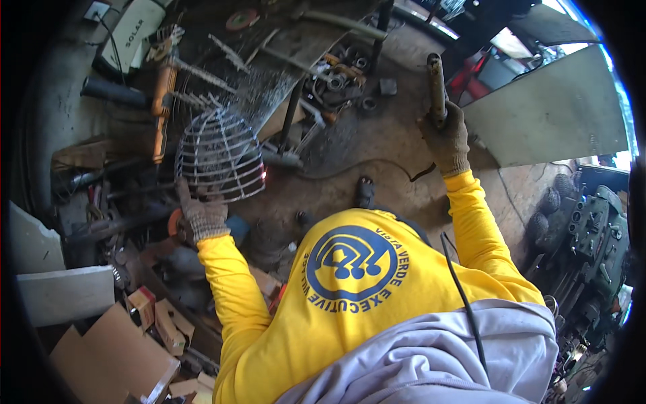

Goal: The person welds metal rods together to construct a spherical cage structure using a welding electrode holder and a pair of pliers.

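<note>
At the left, my gloved left hand [204, 207] is closed on the lower rim of a dome-shaped cage of welded metal rods [219, 151]. A small spot on the cage's right edge glows red. My gloved right hand [445, 138] is raised at the right, well apart from the cage. It grips a worn, brownish, cylindrical welding electrode holder [437, 84], pointing away from me. A dark cable [422, 174] shows below that hand and trails left over the floor. The fingertips of both hands are partly hidden.
A dark metal-topped table [269, 74] with loose rods lies ahead. An orange power tool [163, 101] rests beyond the cage. Metal parts [336, 81] clutter the floor beside the table. A pale sheet panel [548, 111] leans at right, above greenish machinery [595, 229]. Cardboard [114, 357] lies near left.
</note>
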`<state>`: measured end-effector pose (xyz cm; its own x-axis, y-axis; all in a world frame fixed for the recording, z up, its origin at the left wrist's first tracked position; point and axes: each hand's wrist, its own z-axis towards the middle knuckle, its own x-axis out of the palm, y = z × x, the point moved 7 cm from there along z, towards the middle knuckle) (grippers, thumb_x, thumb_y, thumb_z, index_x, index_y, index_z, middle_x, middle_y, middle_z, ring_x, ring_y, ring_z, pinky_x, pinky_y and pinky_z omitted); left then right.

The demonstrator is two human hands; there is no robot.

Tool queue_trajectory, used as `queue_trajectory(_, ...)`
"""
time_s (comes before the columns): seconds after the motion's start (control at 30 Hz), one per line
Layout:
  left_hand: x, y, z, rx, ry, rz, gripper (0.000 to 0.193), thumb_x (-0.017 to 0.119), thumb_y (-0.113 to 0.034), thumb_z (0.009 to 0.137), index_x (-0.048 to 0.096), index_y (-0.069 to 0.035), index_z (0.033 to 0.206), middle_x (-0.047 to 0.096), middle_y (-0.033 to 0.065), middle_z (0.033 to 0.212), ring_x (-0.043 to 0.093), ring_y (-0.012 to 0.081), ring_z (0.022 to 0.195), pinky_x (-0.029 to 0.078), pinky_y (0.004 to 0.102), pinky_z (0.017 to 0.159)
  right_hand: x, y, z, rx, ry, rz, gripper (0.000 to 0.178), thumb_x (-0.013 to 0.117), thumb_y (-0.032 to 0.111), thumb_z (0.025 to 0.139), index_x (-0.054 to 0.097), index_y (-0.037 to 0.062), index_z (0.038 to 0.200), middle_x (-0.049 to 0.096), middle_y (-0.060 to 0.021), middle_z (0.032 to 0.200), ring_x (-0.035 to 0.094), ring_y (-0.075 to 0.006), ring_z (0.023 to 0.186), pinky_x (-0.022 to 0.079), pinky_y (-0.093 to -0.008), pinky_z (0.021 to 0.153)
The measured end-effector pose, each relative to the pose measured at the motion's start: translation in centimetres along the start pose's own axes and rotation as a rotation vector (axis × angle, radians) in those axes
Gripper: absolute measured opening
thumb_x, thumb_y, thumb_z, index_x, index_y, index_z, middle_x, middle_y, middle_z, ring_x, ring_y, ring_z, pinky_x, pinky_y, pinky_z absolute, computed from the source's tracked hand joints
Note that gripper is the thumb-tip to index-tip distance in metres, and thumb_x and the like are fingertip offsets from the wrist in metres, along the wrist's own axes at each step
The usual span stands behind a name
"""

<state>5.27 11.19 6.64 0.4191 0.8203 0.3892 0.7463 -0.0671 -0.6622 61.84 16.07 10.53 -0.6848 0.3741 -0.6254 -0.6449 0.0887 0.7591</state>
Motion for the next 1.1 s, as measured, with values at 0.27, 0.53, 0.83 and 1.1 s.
queue_trajectory(0.27,1.0,0.5,-0.6,-0.049,0.163,-0.076,0.046,0.071,-0.039,0.086,0.057,-0.017,0.124,0.065,0.0061,0.112,0.065,0.0244,0.094,0.059,0.0508,0.082,-5.8,6.1,12.8,-0.206,-0.331,-0.023,0.058,0.075,0.032,0.080,0.051,0.0002,0.121,0.066,-0.0179,0.105,0.066,-0.0304,0.094,0.050,-0.0405,0.082)
queue_trajectory(0.53,-0.6,1.4,-0.2,-0.016,0.110,-0.050,0.064,0.066,-0.049,0.085,0.048,-0.017,0.138,0.056,0.0116,0.134,0.054,0.0343,0.120,0.048,0.0569,0.097,-7.7,7.3,22.1,-0.073,-0.585,0.185,0.059,0.068,0.044,0.083,0.055,0.0013,0.121,0.068,-0.0180,0.105,0.065,-0.0333,0.101,0.049,-0.0410,0.088)
queue_trajectory(0.83,1.0,1.6,-1.0,-0.034,0.212,-0.179,0.061,0.061,-0.040,0.092,0.046,-0.004,0.139,0.049,0.0109,0.144,0.050,0.0308,0.128,0.039,0.0447,0.108,-7.4,6.5,37.4,-0.058,-0.402,0.264,0.045,0.067,0.042,0.084,0.069,-0.0017,0.091,0.070,-0.0133,0.080,0.066,-0.0249,0.076,0.050,-0.0376,0.077)
queue_trajectory(1.1,0.3,0.7,-2.0,0.099,-0.131,-0.086,0.061,0.060,-0.041,0.093,0.043,-0.008,0.142,0.043,0.0117,0.148,0.048,0.0318,0.129,0.042,0.0503,0.105,-1.3,2.0,47.0,0.192,-0.451,0.141,0.073,0.063,0.049,0.083,0.053,-0.0096,0.124,0.063,-0.0254,0.115,0.065,-0.0349,0.103,0.049,-0.0381,0.091)
